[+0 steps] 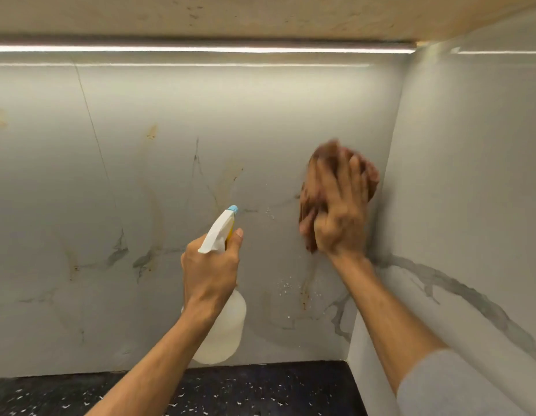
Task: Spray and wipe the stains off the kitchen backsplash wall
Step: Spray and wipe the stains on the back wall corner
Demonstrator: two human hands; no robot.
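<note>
From the head camera we see our right hand (339,205) right of centre, palm flat and fingers spread, pressing a brown cloth (313,187) against the backsplash wall (170,175) just beside the inner corner. The hand and cloth are blurred, so we judge the wiping step is in hand.

Our left hand (211,265) sits at centre, closed round the neck of a spray bottle (221,322), with one finger lying along the trigger side. Its blue-tipped nozzle points up and to the right at the wall. The bottle is translucent white; we cannot tell how much liquid it holds.

Small droplets (286,286) cling to the wall below the cloth and near the nozzle. Yellowish-brown streaks (152,187) run down the left and middle of the frame, away from the cloth, so we judge most of the job remains. Another rusty mark (304,295) sits lower, under the right wrist.

Next we would probably need to carry the cloth down over the droplets, then spray leftward. The dark speckled counter (260,385) lies along the bottom edge.
</note>
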